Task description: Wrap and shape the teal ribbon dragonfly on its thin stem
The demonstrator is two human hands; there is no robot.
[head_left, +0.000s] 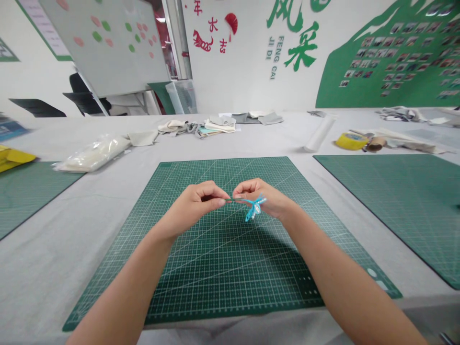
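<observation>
Between my hands, above the green cutting mat point(215, 268), runs the thin green stem of a small blue flower point(254, 208) with whitish, shiny bits on its petals. My left hand point(201, 201) pinches the stem's free end between thumb and forefinger. Close beside it, my right hand point(260, 195) pinches the stem near the blossom, which hangs below the right fingers, tilted downward. The fingertips of the two hands almost touch. A faint thin thread seems to trail off to the left of my left hand; its end I cannot make out.
More cutting mats lie at the right point(402, 201) and left point(36, 191). Behind are a clear plastic bag point(97, 152), folded cloth pieces point(219, 124), a yellow tape roll point(351, 141) and a white roll point(319, 134). A whiteboard point(108, 62) stands beyond the table.
</observation>
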